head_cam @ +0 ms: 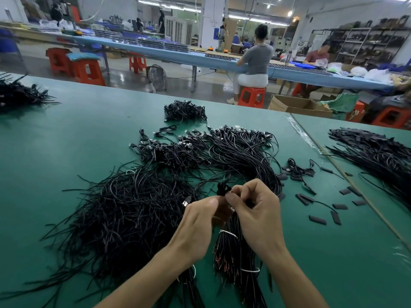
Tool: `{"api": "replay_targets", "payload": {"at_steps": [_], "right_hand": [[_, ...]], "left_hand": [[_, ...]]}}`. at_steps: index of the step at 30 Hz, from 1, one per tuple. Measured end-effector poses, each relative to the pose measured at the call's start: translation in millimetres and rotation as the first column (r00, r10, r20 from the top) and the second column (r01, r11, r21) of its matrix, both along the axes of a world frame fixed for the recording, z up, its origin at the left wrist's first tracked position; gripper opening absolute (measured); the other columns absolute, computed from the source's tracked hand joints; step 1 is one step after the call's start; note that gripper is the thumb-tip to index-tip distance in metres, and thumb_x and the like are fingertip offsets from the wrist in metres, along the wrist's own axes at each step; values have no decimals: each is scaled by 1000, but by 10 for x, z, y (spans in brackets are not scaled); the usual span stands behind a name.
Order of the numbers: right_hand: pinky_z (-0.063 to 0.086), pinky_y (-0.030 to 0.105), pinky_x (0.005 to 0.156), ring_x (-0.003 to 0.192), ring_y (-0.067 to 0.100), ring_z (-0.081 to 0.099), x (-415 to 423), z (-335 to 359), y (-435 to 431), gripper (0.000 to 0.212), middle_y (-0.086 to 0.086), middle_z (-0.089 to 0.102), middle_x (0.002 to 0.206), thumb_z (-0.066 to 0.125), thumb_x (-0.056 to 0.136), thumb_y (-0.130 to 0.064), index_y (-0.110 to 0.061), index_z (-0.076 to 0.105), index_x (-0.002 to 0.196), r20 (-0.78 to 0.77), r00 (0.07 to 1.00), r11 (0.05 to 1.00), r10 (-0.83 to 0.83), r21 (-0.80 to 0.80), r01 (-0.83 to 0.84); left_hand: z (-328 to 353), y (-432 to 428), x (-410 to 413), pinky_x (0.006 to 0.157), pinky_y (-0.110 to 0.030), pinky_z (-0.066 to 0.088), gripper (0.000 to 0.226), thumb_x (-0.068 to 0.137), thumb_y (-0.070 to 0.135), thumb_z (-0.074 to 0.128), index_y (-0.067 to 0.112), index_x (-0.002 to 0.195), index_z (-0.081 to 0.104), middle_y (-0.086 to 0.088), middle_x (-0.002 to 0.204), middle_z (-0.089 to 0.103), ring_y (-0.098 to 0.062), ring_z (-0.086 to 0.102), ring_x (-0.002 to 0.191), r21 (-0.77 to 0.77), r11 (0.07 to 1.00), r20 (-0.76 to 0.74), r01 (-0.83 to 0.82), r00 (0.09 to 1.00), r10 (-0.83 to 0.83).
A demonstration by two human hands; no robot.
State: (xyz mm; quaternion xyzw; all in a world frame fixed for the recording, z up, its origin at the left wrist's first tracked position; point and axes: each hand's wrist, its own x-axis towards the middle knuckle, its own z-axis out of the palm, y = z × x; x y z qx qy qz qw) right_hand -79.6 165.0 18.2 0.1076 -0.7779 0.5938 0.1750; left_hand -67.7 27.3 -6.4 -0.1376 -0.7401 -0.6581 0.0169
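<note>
Cable (pixel 222 189): thin, light, floppy, probably snags. Left hand (pixel 198 223) and right hand (pixel 258 216) both pinch it; best held near its end.

A single head-worn camera looked forward and down, close over the cable pile (pixel 133 207) on the green counter (pixel 66 141), the workshop stretching beyond that pile.

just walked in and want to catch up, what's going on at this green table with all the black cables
A person is working through cables at the green table. The left hand and right hand both pinch one black cable with their fingers, just above a tied bundle of cables. A loose pile of cables lies to the left, and short black sleeve pieces are scattered to the right.
</note>
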Motion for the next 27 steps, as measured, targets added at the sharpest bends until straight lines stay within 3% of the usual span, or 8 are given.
{"api": "replay_targets", "payload": {"at_steps": [2, 4, 9, 11, 14, 17, 21, 27], "right_hand": [[56, 25, 68, 73, 13, 65, -9, -37, 0, 42, -7, 68, 77, 72, 84, 4, -27, 49, 67, 3, 1000, 1000, 6, 30, -6], [54, 21, 66, 71, 9, 64, -3, -89, -14, 43, -8, 68, 77, 70, 85, 6, -27, 49, 67, -10, 1000, 998, 14, 67, -14], [56, 34, 65, 69, 15, 62, 15, -222, -16, 45, -5, 64, 75, 68, 84, 6, -31, 48, 68, -50, 999, 975, 7, 223, 4], [59, 34, 69, 71, 15, 65, 7, -239, 24, 46, -5, 66, 76, 68, 86, 6, -31, 48, 67, -32, 999, 971, 15, 239, -7], [51, 12, 69, 70, 9, 65, 4, -217, 38, 50, -11, 67, 76, 72, 85, 3, -35, 47, 65, -40, 999, 971, 28, 239, -18], [53, 19, 66, 71, 8, 64, -41, -195, 31, 43, -10, 67, 75, 75, 83, -2, -33, 50, 66, 28, 999, 982, 43, 183, -48], [55, 29, 75, 78, 16, 67, -104, -226, 49, 36, -3, 70, 76, 75, 83, -1, -26, 55, 68, 251, 960, 992, 122, -51, -113], [53, 21, 75, 82, 2, 69, -152, -373, 115, 18, -7, 75, 90, 75, 87, -26, -32, 63, 97, 416, 905, 992, 92, 45, -122]], "left_hand": [[21, 26, -8, 91, -41, 52, 79, 94, 72, 21, 17, 99, 77, -7, 97, 75, -21, 69, 94, 206, 979, 245, 3, 968, -55], [49, 46, -64, 75, -34, 54, 89, 72, 90, 35, 14, 80, 79, -9, 83, 73, -20, 67, 76, 374, 924, 438, -78, 893, -102], [42, -38, -162, 50, -25, 48, 53, 59, 65, 74, 12, 66, 77, -7, 71, 67, -14, 56, 54, 420, 898, 635, -135, 750, -185], [20, -121, -178, 52, -23, 49, 33, 75, 46, 74, 13, 73, 79, -7, 75, 68, -12, 57, 57, 417, 909, 590, -33, 770, -243], [-30, -257, -206, 55, -21, 51, 9, 86, 16, 71, 9, 88, 75, -6, 77, 67, -12, 62, 62, 363, 929, 485, 73, 837, -255], [-52, -345, -257, 62, -20, 51, 7, 89, 8, 69, 6, 96, 71, -2, 80, 68, -10, 63, 69, 234, 960, 370, 153, 899, -233], [-42, -424, -362, 72, -21, 50, 11, 90, 14, 73, 24, 94, 74, 7, 82, 69, -7, 61, 74, -154, 968, 152, 196, 973, -173], [90, -482, -856, 66, -29, 60, 15, 89, 12, 71, 13, 104, 71, -2, 79, 74, -11, 68, 62, -277, 954, 52, -118, 989, 138]]}}
